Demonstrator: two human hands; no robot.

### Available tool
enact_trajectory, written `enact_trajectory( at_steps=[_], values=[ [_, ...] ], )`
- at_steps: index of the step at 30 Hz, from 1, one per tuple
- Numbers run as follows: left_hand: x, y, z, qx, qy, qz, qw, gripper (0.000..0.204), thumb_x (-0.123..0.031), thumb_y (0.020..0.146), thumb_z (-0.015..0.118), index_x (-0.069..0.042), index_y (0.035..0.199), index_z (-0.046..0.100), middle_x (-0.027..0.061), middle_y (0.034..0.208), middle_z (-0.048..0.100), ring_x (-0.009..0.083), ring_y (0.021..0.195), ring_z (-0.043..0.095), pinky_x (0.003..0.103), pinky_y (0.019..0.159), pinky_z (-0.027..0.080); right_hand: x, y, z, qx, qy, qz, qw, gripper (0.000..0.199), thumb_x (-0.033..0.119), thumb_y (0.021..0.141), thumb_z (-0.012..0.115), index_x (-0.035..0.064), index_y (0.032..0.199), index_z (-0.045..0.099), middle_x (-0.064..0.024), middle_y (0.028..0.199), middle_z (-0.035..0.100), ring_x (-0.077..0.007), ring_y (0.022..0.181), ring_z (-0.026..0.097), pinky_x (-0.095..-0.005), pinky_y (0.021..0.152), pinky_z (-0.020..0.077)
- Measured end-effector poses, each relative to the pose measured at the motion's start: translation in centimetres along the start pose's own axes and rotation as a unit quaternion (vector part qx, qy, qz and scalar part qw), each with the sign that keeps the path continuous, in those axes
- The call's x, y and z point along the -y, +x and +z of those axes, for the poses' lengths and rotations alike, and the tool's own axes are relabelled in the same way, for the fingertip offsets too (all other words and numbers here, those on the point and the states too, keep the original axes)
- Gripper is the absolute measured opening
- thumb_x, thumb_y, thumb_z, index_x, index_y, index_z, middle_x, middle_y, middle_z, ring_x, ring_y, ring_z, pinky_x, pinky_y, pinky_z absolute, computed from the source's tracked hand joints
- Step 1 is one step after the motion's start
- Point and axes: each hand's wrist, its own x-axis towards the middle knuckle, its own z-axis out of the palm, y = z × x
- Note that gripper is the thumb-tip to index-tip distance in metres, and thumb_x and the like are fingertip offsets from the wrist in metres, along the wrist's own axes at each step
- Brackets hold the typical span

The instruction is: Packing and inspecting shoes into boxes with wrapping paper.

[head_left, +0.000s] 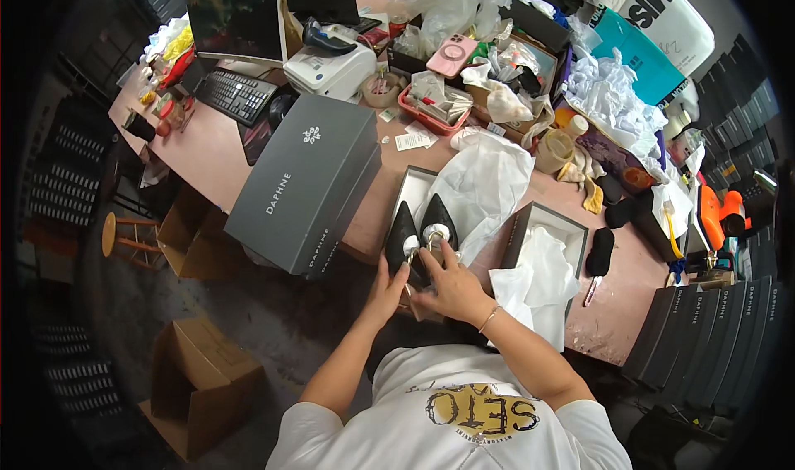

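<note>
Two black pointed shoes (421, 226) lie side by side in an open shoe box (411, 182) lined with white tissue paper (484, 184). My left hand (389, 288) grips the heel end of the left shoe. Over the right shoe rests my right hand (451, 286), its fingers on the shoe's metal ornament. A thin bracelet circles my right wrist.
A grey shoe box lid (306, 190) lies to the left, a second open box (546, 255) with white paper to the right. Keyboard (236, 96), monitor (236, 14), printer (331, 64), pink phone (451, 56) and clutter fill the table. Dark boxes (712, 329) stack right; cardboard cartons (199, 383) sit on the floor.
</note>
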Motion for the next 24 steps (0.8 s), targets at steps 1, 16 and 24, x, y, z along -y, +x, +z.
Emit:
enact_trajectory(
  at_steps=[1,16,24],
  values=[
    [1.0,0.0,-0.4,-0.015,0.001,0.011,1.000,0.070,-0.038,0.099,0.043,0.001,0.148,0.012,0.0182,0.145,0.034,0.0244,0.131,0.036,0.032,0.106,0.031,-0.2,0.3,-0.1,0.008,0.034,0.016,0.999,0.073,0.041,0.083,0.066,0.0051,0.139,0.037,-0.0378,0.137,0.033,-0.0490,0.110,0.054,-0.0442,0.089,0.0488],
    [0.0,-2.7,-4.0,0.010,0.422,0.250,0.871,0.058,0.002,0.079,0.056,-0.014,0.134,0.050,0.0199,0.129,0.050,0.0382,0.124,0.045,0.050,0.099,0.040,-3.2,-1.4,0.0,-0.034,-0.160,-0.169,0.972,0.046,0.014,0.087,0.049,0.0201,0.133,0.050,-0.0152,0.134,0.045,-0.0293,0.129,0.040,-0.0555,0.105,0.0306],
    [0.6,1.0,-2.5,0.023,0.574,0.390,0.720,0.048,-0.001,0.068,0.064,-0.013,0.114,0.058,0.0127,0.135,0.043,0.0338,0.135,0.031,0.061,0.109,0.017,-3.9,0.2,-1.3,0.048,-0.172,-0.179,0.967,0.038,0.015,0.089,0.048,0.0238,0.125,0.056,-0.0063,0.113,0.055,-0.0239,0.117,0.050,-0.0558,0.107,0.0260]
  ],
)
